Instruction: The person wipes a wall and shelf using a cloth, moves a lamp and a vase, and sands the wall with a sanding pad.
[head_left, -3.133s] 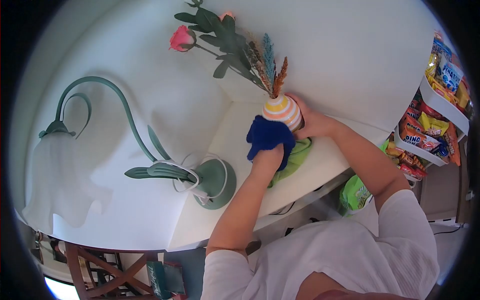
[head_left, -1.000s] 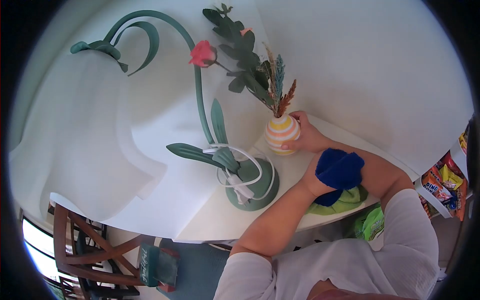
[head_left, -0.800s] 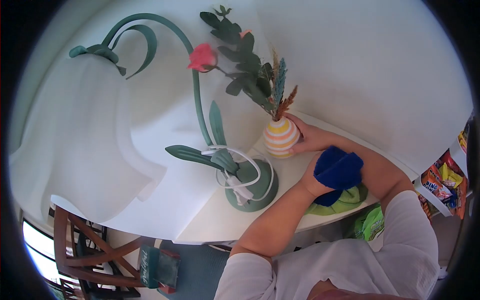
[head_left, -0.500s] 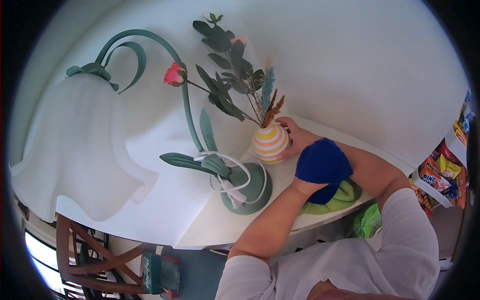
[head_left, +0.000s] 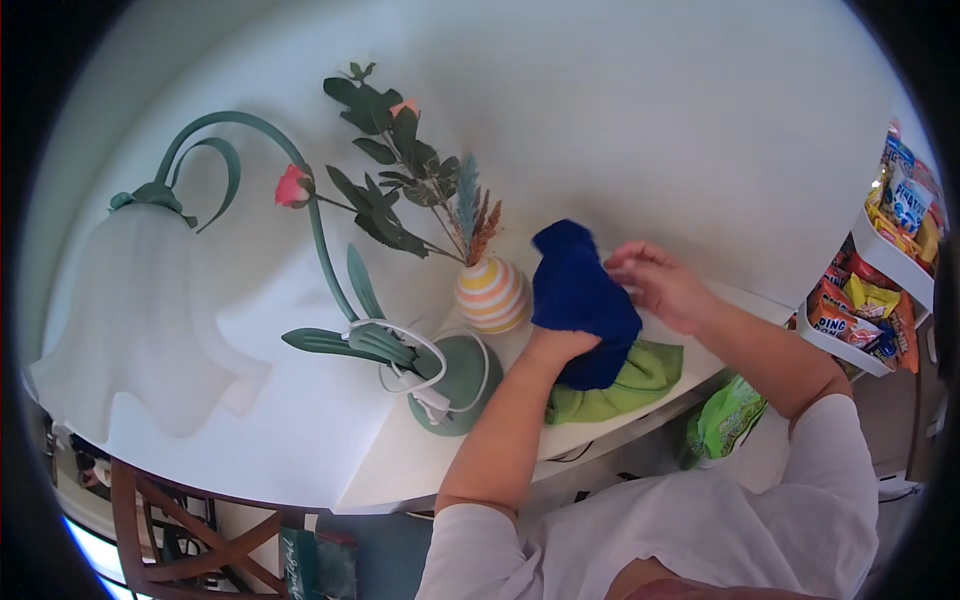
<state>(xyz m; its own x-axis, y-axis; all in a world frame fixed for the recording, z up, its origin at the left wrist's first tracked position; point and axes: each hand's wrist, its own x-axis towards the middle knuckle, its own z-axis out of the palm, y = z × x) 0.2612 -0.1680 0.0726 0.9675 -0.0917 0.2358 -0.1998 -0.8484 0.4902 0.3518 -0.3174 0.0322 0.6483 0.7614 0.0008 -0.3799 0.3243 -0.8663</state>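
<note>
Head view: L hand [head_left: 572, 342] is mostly hidden under a blue cloth [head_left: 588, 285] that covers its fingers; can't tell if they're clamped on it or loose. R hand [head_left: 668, 288] is held up just beside the cloth's right edge, fingers apart & slightly bent, nothing gripped; can't tell if fingertips touch the cloth. Striped vase [head_left: 492, 294], w/ flowers [head_left: 395, 180] leaning up-left, stands on the white tabletop [head_left: 400, 462] near the wall, btwn lamp base [head_left: 462, 385] & blue cloth, neither hand holding it. Green cloth [head_left: 630, 385] lies on the tabletop nr front edge, partly under the blue one in view. Snack packs [head_left: 845, 315] sit in white bins, far R.
</note>
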